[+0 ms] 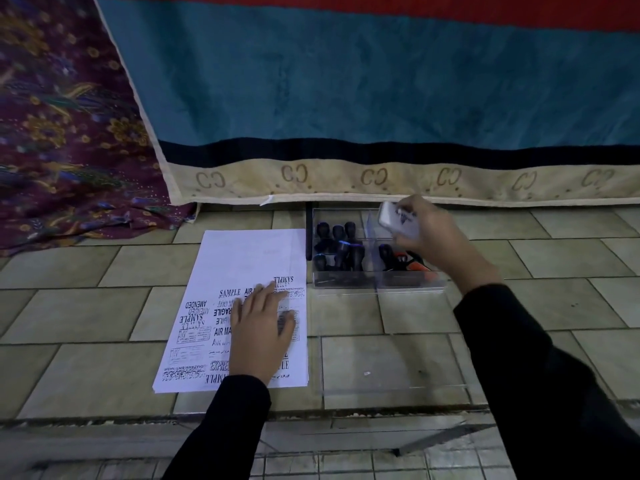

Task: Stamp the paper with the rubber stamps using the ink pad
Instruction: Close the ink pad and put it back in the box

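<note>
The left hand (261,327) lies open and flat on the paper (242,258); prints crowd the half under it and the half beyond is blank, so the job looks about half done. The right hand (434,239) grips a white case (398,220), probably the ink pad, just above the stamps (341,249) in their clear box (346,285).

One white paper stack (242,258), one clear plastic box (346,284), one clear lid (381,358), about nine black-handled rubber stamps (356,252), one white ink pad case (398,220).

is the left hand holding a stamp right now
No, the left hand lies flat, fingers straight, on the paper; the black stamps sit in the clear box.
</note>
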Tool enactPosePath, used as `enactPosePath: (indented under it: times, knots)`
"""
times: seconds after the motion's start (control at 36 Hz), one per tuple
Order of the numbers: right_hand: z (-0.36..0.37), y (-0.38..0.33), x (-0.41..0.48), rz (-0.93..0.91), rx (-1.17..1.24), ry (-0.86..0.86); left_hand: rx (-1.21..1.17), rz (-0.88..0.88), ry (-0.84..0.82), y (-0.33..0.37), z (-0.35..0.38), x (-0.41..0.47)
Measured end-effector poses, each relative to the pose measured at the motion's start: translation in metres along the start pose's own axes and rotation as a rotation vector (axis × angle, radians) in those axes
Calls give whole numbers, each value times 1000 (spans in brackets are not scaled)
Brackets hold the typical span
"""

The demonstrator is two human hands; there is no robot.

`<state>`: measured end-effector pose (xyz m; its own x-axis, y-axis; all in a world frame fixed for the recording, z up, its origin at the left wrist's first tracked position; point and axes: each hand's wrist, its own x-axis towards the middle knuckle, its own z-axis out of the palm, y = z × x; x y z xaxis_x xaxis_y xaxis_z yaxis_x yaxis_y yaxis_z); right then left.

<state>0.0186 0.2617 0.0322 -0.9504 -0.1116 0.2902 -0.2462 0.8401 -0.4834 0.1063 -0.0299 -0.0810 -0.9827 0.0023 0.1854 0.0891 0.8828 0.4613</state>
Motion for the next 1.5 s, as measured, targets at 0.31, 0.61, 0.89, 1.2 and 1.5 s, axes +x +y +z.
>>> enactPosePath:
  times: [0.31,0.61,0.89,1.2,1.5]
  knots:
    - [15,53,62,68,-201,-337,-9,-3,8,-1,2,0]
    - [25,53,78,113,-205,-504,-10,1,11,-1,1,0]
    - [32,51,72,168,-163,-460,-8,-1,4,-1,1,1]
    - [21,48,54,139,-80,-278,-200,-49,10,-6,-5,4]
    - [9,8,-57,337,128,171,-857,-380,-28,7,-32,13]
